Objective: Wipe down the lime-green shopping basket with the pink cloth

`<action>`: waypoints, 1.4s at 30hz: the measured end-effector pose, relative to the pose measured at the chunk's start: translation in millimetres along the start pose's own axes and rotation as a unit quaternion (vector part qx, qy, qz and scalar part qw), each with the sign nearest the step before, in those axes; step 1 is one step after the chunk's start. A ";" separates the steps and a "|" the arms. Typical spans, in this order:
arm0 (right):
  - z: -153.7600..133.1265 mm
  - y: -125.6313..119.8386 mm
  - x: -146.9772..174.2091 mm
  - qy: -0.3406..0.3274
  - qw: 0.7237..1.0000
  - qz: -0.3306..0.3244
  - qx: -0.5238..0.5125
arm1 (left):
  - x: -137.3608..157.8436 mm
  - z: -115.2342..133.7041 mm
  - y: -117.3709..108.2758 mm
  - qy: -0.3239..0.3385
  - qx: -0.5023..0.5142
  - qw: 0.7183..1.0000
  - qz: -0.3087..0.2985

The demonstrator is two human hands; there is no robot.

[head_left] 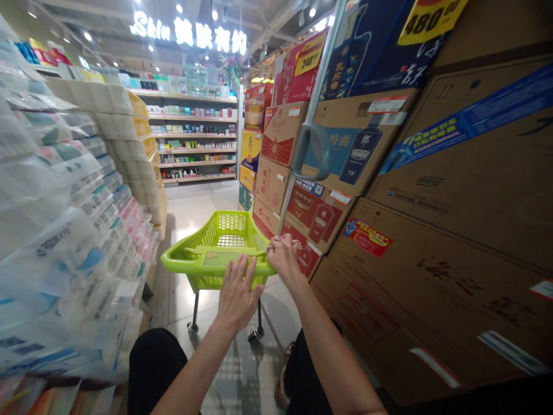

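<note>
to the right of both hands rises a wall of stacked cardboard cartons (466, 190), running close alongside the arm, and to the left stand wrapped tissue packs (64, 230) piled high; the aisle floor (194, 207) between them is narrow. just ahead of the hands sits a lime green basket trolley (224, 245) on small wheels, its grey pull handle (317, 115) leaning up and away against the cartons. moving it well, by the look of things, calls for keeping the push even on both sides of the rim so the wheels track straight, steering a touch left since the cartons sit very near the right corner, and minding that the tall handle does not catch on a box edge. the left hand (235, 291) is fully open, fingers spread and flat, palm pressed against the near rim and rear wall of the trolley, gripping nothing. the right hand (283, 253) is curled closed, knuckles up, at the right near corner of the rim where the handle's foot meets it; it seems to clasp that rim edge, though what exactly lies inside the fist is hidden.
</note>
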State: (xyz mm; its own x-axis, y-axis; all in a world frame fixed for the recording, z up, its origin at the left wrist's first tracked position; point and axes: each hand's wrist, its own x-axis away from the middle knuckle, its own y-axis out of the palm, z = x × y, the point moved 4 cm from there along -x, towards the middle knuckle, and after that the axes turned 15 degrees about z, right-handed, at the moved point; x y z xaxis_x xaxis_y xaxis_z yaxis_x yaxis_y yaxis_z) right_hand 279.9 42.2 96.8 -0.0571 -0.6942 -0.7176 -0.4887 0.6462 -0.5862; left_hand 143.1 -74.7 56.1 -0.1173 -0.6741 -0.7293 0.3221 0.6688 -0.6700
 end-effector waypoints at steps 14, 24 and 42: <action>-24.2 -27.3 125.5 -0.025 0.991 0.117 -0.057 | -75.0 -26.7 -68.6 -0.024 0.038 0.978 0.205; -1.0 -21.5 126.3 -0.007 0.983 0.114 -0.140 | -171.7 -67.9 -62.5 0.063 -0.030 0.993 0.098; -51.9 19.4 29.2 -0.094 0.979 0.036 -0.179 | -97.6 -101.0 26.9 -0.070 -0.077 0.990 -0.091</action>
State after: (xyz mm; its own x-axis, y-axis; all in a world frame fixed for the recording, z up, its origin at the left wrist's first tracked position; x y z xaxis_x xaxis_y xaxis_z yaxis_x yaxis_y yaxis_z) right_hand 223.5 18.1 84.0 0.0409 -0.5586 -0.8284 -0.7651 0.5157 -0.3855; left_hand 68.3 40.8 95.3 -0.0251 -0.8176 -0.5752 0.1584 0.5649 -0.8098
